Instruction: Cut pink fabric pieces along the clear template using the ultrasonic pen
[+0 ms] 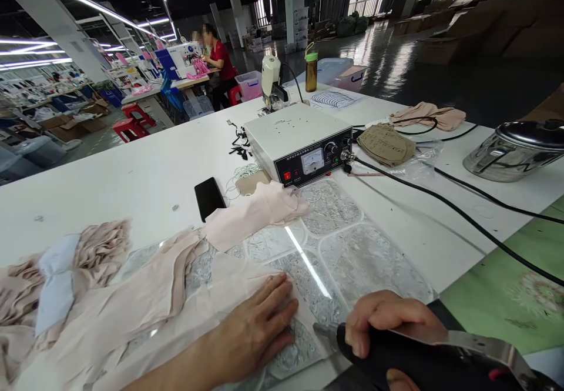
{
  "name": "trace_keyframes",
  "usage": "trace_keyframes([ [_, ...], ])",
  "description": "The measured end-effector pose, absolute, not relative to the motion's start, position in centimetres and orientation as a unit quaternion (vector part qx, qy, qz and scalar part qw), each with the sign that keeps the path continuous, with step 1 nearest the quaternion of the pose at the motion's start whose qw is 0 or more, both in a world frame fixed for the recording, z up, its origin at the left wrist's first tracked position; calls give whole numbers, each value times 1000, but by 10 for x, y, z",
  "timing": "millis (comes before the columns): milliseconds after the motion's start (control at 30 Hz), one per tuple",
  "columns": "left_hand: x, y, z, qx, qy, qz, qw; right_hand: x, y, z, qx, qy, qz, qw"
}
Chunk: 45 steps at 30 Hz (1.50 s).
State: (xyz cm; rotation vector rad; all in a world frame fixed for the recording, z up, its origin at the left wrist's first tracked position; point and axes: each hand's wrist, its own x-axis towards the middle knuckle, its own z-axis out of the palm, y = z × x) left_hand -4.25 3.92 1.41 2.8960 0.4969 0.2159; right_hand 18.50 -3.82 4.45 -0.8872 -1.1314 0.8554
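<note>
My left hand (259, 323) lies flat, fingers stretched out, on a thin pale pink fabric piece (189, 314). Beneath the fabric is a shiny, grey stone-patterned sheet (365, 261). My right hand (392, 320) is wrapped round a black-handled ultrasonic cutter (396, 353). Its narrow metal tip is close to the right edge of the fabric; whether it touches is unclear. More pale pink fabric (255, 211) lies crumpled beyond my left hand. To the left is a gathered beige fabric bundle (101, 244) with a light blue band (57, 279) around it.
A white control box (299, 138) with a dial stands behind the sheet, its black cable (440, 203) running right. Around it are a phone (209, 198), brown card patterns (388, 144), a steel pot (511, 150) and a bottle (311, 72). A person (220, 62) sits at a sewing machine (178, 60) beyond.
</note>
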Motion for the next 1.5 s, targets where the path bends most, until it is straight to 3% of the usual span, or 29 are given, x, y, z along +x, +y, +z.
trace_keyframes([
  [233,-41,40,17,980,166,74,82,188,-36,40,-382,-487,389,683],
  [400,-40,39,18,978,169,86,82,198,-27,31,-324,-530,445,645],
  [600,-39,37,18,976,178,78,100,198,-36,20,-374,-490,437,655],
  [767,-38,36,21,977,187,39,99,201,-27,23,-296,-554,448,636],
  [1000,-38,35,20,980,173,53,84,185,-36,40,-365,-492,373,696],
  [1500,-41,30,4,975,182,102,76,178,-16,27,-358,-501,348,707],
])
